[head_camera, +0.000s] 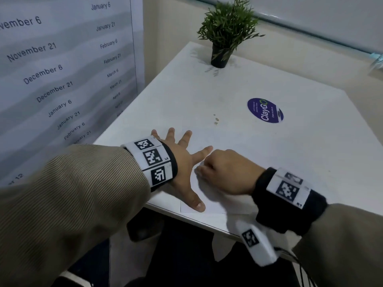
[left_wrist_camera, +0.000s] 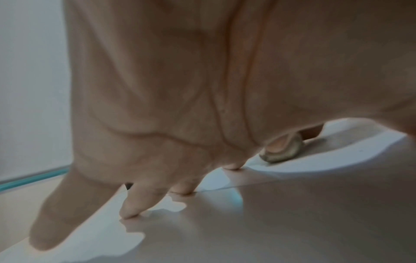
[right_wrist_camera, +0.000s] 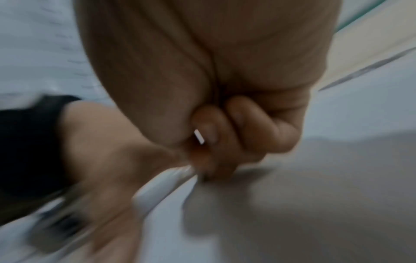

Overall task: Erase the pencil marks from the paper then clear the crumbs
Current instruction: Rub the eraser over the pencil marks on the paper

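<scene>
A white sheet of paper (head_camera: 215,206) lies on the white table (head_camera: 290,152) near its front edge. My left hand (head_camera: 194,175) is spread flat on the sheet and presses it down, fingertips (left_wrist_camera: 128,215) on the surface. Just right of the left index finger, my right hand (head_camera: 207,168) is curled with its fingertips down on the paper. The left wrist view shows it pinching a rounded grey-green eraser (left_wrist_camera: 281,151) against the sheet. The right wrist view is blurred and shows only the right hand's curled fingers (right_wrist_camera: 258,128). No pencil marks can be made out.
Small brownish specks (head_camera: 216,120) lie on the table beyond the hands. A round purple sticker (head_camera: 265,110) is stuck further right. A potted green plant (head_camera: 224,38) stands at the far corner. A dated wall poster (head_camera: 62,69) borders the table's left side.
</scene>
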### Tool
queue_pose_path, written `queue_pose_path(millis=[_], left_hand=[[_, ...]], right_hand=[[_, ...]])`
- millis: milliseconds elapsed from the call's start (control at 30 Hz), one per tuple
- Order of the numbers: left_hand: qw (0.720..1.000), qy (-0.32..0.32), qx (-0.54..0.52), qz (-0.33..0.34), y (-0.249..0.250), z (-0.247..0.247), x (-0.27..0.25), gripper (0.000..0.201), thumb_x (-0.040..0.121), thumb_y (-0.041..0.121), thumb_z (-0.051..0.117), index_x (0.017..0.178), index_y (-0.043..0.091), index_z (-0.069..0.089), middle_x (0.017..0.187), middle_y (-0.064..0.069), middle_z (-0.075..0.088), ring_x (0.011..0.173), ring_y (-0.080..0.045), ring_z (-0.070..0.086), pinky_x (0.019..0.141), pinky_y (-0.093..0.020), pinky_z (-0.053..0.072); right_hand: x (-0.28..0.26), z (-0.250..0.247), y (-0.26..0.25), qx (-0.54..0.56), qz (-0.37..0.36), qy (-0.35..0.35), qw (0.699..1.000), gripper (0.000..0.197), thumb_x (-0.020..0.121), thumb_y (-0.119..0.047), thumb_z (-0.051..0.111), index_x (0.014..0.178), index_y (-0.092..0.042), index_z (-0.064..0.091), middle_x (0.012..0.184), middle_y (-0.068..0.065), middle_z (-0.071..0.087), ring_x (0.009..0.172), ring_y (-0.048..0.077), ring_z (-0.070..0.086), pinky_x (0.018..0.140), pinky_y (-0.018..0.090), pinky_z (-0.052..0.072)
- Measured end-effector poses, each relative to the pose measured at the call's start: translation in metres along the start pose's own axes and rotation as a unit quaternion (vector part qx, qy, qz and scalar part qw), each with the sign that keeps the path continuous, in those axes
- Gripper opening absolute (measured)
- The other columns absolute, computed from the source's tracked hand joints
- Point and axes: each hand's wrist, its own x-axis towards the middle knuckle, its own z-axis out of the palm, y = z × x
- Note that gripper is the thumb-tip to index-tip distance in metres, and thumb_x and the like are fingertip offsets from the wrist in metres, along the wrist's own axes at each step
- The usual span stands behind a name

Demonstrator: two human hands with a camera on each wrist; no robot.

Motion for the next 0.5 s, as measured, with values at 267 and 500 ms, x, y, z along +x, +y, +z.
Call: queue_pose_path(millis=[267, 500], left_hand=[[1.000, 0.026, -0.005, 0.001, -0.002, 0.003, -0.003, 0.151, 0.040, 0.105, 0.053, 0.138, 0.046, -0.045, 0.160, -0.007, -0.037, 0.149, -0.047, -0.021, 0.111, -0.075, -0.011], [1.000, 0.020, 0.003, 0.001, -0.004, 0.002, -0.005, 0.156, 0.039, 0.107, 0.050, 0.146, 0.037, -0.041, 0.161, -0.003, -0.037, 0.150, -0.043, -0.022, 0.112, -0.073, -0.012]], right_hand=[[0.007, -0.006, -0.003, -0.028, -0.016, 0.004, 0.999, 0.043, 0.106, -0.034, 0.044, 0.066, -0.018, 0.045, 0.065, -0.001, 0.052, 0.060, 0.010, 0.048, 0.053, 0.022, 0.031], [0.017, -0.006, 0.002, -0.029, -0.013, 0.004, 0.999, 0.045, 0.104, -0.036, 0.045, 0.071, -0.008, 0.058, 0.069, 0.006, 0.062, 0.063, 0.019, 0.056, 0.055, 0.029, 0.037]])
